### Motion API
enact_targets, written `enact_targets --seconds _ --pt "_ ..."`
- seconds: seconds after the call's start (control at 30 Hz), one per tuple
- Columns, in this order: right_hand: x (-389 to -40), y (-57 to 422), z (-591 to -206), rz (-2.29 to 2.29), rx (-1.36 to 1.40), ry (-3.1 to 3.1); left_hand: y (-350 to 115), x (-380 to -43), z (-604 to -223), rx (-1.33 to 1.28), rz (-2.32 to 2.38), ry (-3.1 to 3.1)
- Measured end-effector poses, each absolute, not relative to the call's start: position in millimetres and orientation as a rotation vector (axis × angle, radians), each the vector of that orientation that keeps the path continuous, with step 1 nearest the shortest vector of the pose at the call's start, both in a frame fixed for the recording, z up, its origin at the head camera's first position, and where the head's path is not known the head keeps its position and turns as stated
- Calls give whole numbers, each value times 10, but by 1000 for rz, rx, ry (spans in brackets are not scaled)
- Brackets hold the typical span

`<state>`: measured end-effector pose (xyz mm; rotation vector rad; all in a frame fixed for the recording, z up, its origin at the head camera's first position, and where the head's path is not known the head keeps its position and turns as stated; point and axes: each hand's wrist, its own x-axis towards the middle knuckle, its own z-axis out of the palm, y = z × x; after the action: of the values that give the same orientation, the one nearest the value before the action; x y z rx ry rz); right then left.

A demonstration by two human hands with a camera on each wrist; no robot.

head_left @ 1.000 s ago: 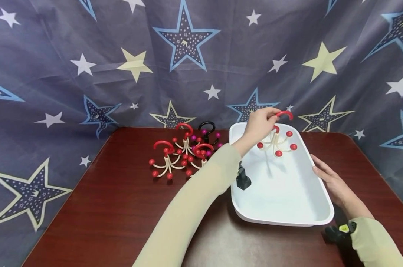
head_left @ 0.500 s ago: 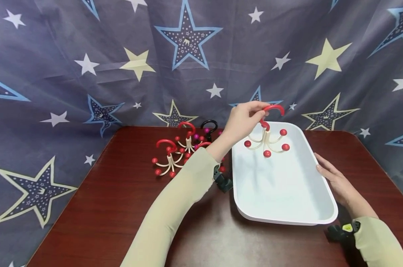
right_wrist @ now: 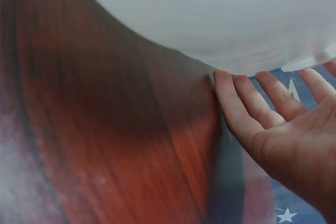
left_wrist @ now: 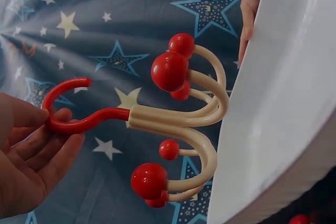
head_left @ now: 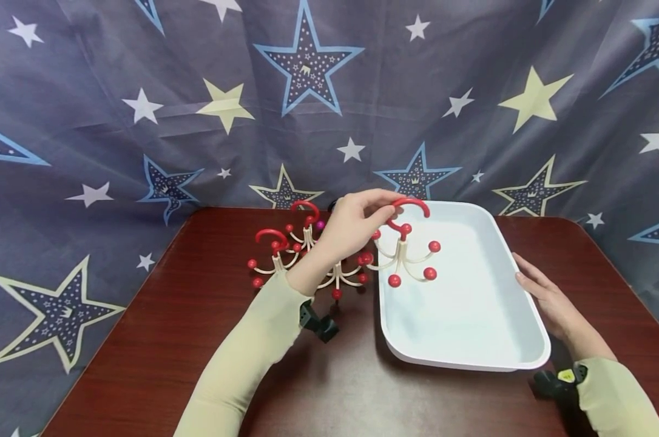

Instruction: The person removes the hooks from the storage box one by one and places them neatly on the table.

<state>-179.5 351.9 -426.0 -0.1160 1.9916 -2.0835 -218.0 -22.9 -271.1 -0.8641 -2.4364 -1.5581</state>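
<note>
My left hand pinches the red hook of a cream hanger rack with several curved arms tipped by red balls. It hangs upright over the left rim of the white tray. In the left wrist view, thumb and fingers close on the bend of the hook, and the arms of the rack spread beside the tray wall. My right hand touches the tray's right outer side; in the right wrist view its fingers lie extended against the white wall.
Left of the tray on the brown table stand similar red-hooked racks, one at the left, one behind and one nearer the tray. A purple ball shows behind, mostly hidden by my left hand. A starry cloth hangs behind.
My left hand has moved left and lower with the rack, from over the tray's far part to its left rim. The right hand stays against the tray.
</note>
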Motion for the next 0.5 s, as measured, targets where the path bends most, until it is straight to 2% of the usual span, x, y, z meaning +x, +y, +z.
enact_targets --seconds 0.5 --pt "-1795 3510 -4263 -2091 -119 1995 -840 -1887 -2913 -747 -1639 -2434"
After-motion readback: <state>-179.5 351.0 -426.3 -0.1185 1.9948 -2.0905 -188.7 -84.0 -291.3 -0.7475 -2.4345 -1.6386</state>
